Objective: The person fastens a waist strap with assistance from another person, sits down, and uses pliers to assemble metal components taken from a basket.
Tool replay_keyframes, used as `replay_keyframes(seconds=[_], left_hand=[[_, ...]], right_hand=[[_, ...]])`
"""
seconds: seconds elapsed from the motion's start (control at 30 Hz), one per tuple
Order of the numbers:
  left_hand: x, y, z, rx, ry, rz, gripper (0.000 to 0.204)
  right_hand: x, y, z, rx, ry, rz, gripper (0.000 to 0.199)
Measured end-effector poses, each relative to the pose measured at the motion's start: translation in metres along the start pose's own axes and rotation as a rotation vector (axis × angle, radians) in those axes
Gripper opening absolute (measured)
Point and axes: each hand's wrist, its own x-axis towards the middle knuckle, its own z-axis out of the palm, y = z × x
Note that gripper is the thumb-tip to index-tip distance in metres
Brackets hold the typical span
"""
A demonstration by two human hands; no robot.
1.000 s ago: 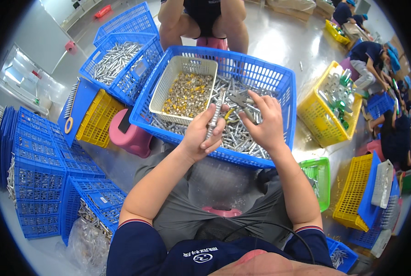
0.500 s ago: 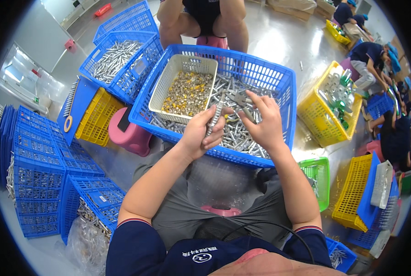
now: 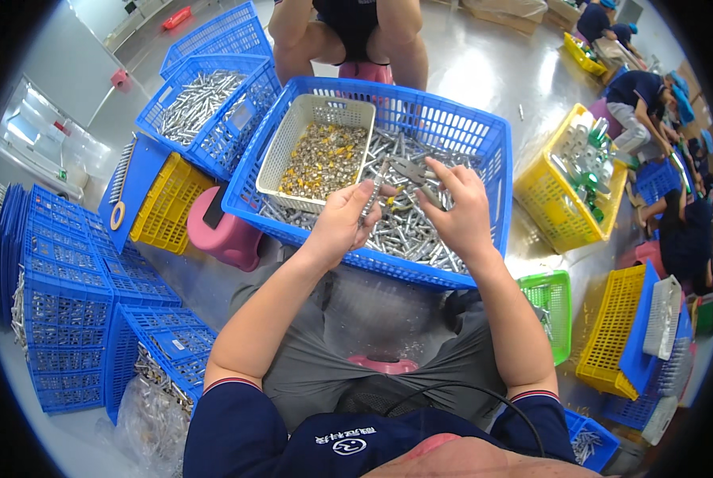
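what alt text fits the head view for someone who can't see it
A seated person's left hand and right hand hold silver metal parts over a blue basket of them, with a cream tray inside.

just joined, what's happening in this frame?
A seated person works over a blue crate full of silver metal bolts. The left hand holds one bolt upright by its shaft, and the right hand pinches a small metal part beside its top end. A beige tray of small gold and silver pieces sits inside the crate. Another person sits across the crate, and more blue and yellow crates stand around on the floor.
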Motion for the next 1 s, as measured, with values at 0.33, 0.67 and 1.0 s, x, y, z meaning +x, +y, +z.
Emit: replay_keyframes(seconds=[0.33, 0.67, 1.0], left_hand=[[-0.005, 0.002, 0.003, -0.013, 0.008, 0.026, 0.042], [-0.005, 0.006, -0.002, -0.033, -0.003, -0.036, 0.037], [-0.003, 0.01, -0.009, -0.097, -0.021, -0.106, 0.039]], right_hand=[[-0.001, 0.0, 0.004, 0.203, -0.091, 0.115, 0.041], [0.003, 0.006, 0.007, 0.685, -0.422, 0.477, 0.045], [0.006, 0.011, 0.013, 0.9, -0.55, 0.499, 0.045]])
